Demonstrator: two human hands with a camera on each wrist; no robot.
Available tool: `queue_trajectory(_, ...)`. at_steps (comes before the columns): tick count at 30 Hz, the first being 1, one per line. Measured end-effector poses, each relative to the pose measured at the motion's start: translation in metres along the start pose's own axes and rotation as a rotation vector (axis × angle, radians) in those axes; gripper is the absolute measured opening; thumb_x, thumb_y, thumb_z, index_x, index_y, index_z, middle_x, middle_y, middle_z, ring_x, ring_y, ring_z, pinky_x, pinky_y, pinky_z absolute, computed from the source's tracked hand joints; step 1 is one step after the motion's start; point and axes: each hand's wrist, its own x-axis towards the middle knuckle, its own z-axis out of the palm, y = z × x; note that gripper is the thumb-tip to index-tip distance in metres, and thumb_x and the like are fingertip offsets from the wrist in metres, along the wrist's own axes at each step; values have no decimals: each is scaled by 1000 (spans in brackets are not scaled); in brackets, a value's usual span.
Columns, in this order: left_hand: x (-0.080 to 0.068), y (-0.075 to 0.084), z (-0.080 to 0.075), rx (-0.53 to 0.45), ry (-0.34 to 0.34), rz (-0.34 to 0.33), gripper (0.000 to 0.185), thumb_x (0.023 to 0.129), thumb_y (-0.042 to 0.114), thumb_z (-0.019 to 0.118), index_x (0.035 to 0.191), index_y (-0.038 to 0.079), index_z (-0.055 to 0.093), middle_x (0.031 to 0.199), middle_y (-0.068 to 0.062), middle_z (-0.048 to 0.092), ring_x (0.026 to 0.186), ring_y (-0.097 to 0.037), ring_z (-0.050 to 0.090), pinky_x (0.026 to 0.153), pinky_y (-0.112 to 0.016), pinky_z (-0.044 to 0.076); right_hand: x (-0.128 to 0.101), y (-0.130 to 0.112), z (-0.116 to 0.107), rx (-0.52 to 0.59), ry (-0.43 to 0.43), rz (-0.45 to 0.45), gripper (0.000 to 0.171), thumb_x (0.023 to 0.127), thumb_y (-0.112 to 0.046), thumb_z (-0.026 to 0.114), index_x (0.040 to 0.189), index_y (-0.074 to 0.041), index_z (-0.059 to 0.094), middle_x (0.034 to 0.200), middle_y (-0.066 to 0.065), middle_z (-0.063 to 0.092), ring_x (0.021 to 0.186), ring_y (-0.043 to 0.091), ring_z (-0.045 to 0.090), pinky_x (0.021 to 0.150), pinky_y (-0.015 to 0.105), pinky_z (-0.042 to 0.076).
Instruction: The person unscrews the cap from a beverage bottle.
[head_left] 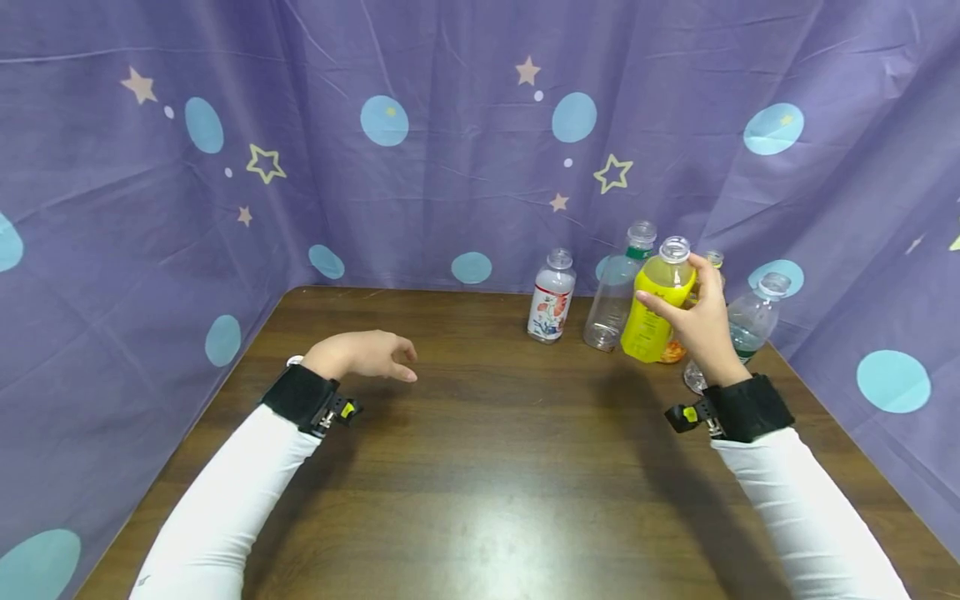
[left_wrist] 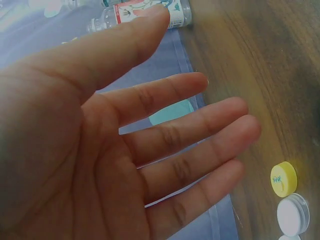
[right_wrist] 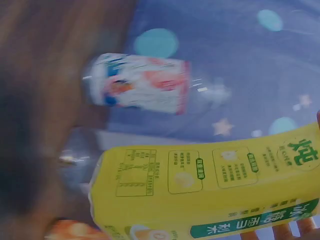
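- Yellow bottle (head_left: pixel 658 308): capless, held by the right hand (head_left: pixel 701 325) in the far-right bottle cluster on the table (head_left: pixel 480 467). Long axis near upright, neck tipped slightly toward the back curtain. Its base looks at or just above the tabletop; I can't tell whether it touches.
- Right hand: fingers and thumb wrapped round the yellow bottle's body from its right side, thumb across the label front. The right wrist view shows the yellow label (right_wrist: pixel 210 190) filling the frame, so the grip is close and mid-body.
- Left hand (head_left: pixel 367 354): holding nothing, fingers loose and mostly straight, hovering low over the table well to the left of the yellow bottle. The right hand is clearly the nearer one.
- Neighbours of the yellow bottle: clear bottle with a green band (head_left: pixel 618 292) just to its left and slightly behind; small white bottle with a red and blue label (head_left: pixel 552 298) further left; another clear bottle (head_left: pixel 750 325) to its right, partly hidden by the hand. Something orange sits low behind it, too hidden to identify. All visible necks are open.
- Caps: the left wrist view shows a yellow cap (left_wrist: pixel 283 178) and a white cap (left_wrist: pixel 293 214) lying on the wood beside the left fingers (left_wrist: pixel 200 130), so well apart from the yellow bottle.
- Surface: dark wood-grain table, with glare in the near centre.
- Room: purple curtain (head_left: pixel 450 142) with stars and blue dots closes off the back and both sides.
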Motion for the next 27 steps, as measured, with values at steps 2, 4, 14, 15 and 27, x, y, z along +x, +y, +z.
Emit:
queue_trajectory(2,1,0,0,-9,-10,-9,50,93,39,61,130,6,55,121,-10,64,88,-16,67,91,-42,49,-3,14,1,-41,9,31,76,86,-22,73,148,-13,29,128,-5,38,99,5,49,77,11,44)
queue_trajectory(4,2,0,0,-12,-14,-15,50,94,39,61,131,6,55,120,-10,64,88,-17,67,90,-41,49,-7,27,4,-60,-6,62,80,87,-26,73,150,-12,25,131,4,41,100,7,51,76,11,44)
queue_trajectory(14,2,1,-3,-28,-2,-22,45,94,37,61,128,8,56,117,-10,65,93,-25,68,90,-41,49,-8,62,5,-62,-27,134,83,91,-30,67,152,-8,16,141,17,38,109,15,50,77,9,43)
queue_trajectory(15,2,1,-3,-27,0,-22,44,94,37,61,128,8,57,116,-9,65,93,-25,68,90,-41,49,-7,62,5,-61,-25,134,82,91,-30,67,151,-7,16,142,18,37,110,16,50,77,9,42)
queue_trajectory(27,6,3,-2,-30,-23,-14,46,94,37,60,130,8,56,113,-8,67,95,-25,68,90,-41,49,-8,62,4,-73,-17,165,89,88,-35,70,152,-7,14,143,18,35,118,26,48,79,10,41)
